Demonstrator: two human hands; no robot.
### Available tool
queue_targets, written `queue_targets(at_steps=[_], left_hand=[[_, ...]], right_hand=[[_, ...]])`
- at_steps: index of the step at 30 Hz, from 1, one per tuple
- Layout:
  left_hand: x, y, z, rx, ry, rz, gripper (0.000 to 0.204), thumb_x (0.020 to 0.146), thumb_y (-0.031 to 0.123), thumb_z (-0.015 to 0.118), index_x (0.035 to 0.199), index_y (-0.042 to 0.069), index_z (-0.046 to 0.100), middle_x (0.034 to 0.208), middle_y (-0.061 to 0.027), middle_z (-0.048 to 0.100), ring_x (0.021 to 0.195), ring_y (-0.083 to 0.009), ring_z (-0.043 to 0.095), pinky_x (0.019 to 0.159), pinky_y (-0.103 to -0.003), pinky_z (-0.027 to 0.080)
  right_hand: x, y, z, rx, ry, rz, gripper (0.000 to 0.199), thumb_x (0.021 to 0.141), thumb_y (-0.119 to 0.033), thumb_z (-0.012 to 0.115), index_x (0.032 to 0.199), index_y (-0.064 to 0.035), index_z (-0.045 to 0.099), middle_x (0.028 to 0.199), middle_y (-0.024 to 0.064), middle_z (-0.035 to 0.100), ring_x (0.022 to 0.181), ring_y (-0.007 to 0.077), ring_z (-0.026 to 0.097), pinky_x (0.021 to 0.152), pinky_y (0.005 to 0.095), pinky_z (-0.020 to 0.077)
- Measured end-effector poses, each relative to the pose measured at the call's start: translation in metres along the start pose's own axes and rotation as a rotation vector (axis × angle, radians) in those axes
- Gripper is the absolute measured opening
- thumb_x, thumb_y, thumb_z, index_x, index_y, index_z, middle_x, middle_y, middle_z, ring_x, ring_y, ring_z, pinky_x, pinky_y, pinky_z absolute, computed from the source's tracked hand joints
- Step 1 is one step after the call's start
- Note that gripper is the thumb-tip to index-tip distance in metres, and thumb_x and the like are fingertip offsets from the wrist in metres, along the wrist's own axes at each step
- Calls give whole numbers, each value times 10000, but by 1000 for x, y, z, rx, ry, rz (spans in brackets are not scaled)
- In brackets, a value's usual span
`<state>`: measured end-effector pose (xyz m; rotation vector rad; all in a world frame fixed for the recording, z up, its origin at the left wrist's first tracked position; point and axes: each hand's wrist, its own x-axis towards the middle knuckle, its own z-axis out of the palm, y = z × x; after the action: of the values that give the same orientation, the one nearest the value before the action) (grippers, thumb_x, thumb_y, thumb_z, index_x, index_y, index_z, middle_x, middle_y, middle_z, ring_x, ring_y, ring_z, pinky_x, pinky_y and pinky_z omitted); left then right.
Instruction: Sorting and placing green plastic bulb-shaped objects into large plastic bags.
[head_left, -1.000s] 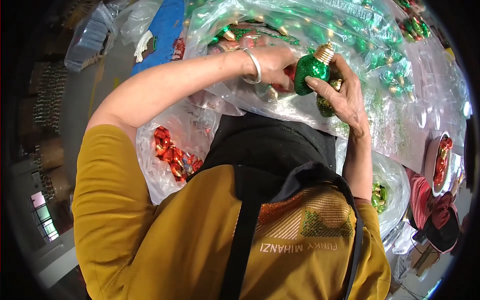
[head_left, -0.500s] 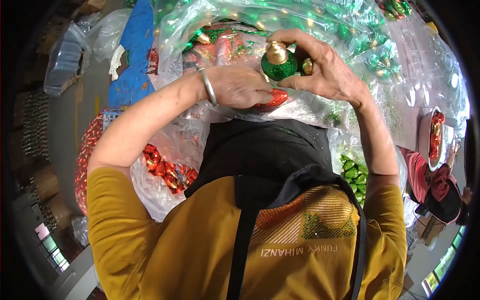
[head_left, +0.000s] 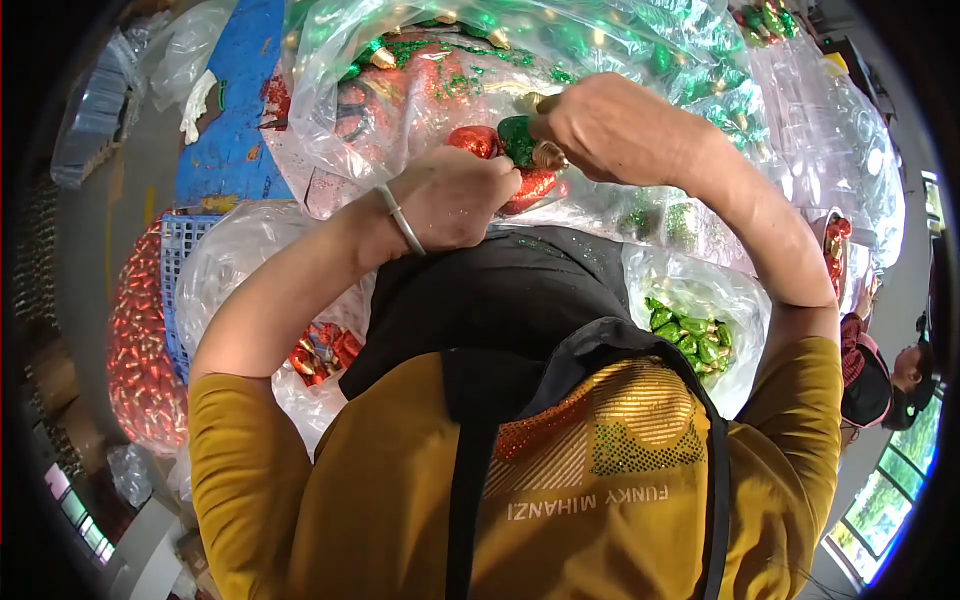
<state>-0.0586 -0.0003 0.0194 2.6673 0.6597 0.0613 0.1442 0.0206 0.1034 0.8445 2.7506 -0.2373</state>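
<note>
While I look down through my distant head camera, I have both hands close together above the person's black apron (head_left: 500, 285). The right hand (head_left: 610, 130) is curled closed, palm down, its fingertips on a green glittered ornament (head_left: 516, 142), which lies between the two hands with its gold cap (head_left: 549, 155) toward me. A second gold cap (head_left: 530, 103) pokes out just beyond those fingers; I cannot make out what it belongs to. The left hand (head_left: 455, 195), below a pale bangle (head_left: 401, 220), has its fingers drawn in narrow beside a lower red ornament (head_left: 530, 190), and I cannot tell whether it grips it. An upper red ornament (head_left: 473, 142) sits just past its knuckles, touching or nearly touching the green one.

Ahead of me, clear plastic (head_left: 335, 110) spreads around green glitter (head_left: 455, 85) and capped green bulbs. To my left, red ornament pieces (head_left: 322, 352) lie in a bag near a blue crate (head_left: 188, 265); to my right, shiny green pieces (head_left: 692, 335) fill part of another clear bag (head_left: 745, 300).
</note>
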Motion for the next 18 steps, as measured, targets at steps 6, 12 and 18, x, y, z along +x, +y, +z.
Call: queue_targets(at_steps=[6,12,18], left_hand=[[2,-8,4,-29,166,162,276,782,48,499,1048,2,558,919,-160,615,781,-318,614,656,-414,489],[7,-10,4,31,101,140,282,725,67,527,994,-2,576,856,-166,620,721,-327,612,642,-429,483],[12,-8,9,69,167,156,128,685,124,547,772,37,581,820,-138,610,783,-308,608,694,-404,474]], right_hand=[[28,-18,14,-128,-97,153,115,780,-97,567,833,-73,666,822,91,676,772,266,660,668,372,520],[37,-25,-1,-166,-217,209,130,797,-139,572,850,-73,670,850,94,681,822,270,660,688,372,522],[47,-24,3,-206,-405,193,153,799,-141,564,875,-60,669,850,121,679,805,284,663,668,375,520]])
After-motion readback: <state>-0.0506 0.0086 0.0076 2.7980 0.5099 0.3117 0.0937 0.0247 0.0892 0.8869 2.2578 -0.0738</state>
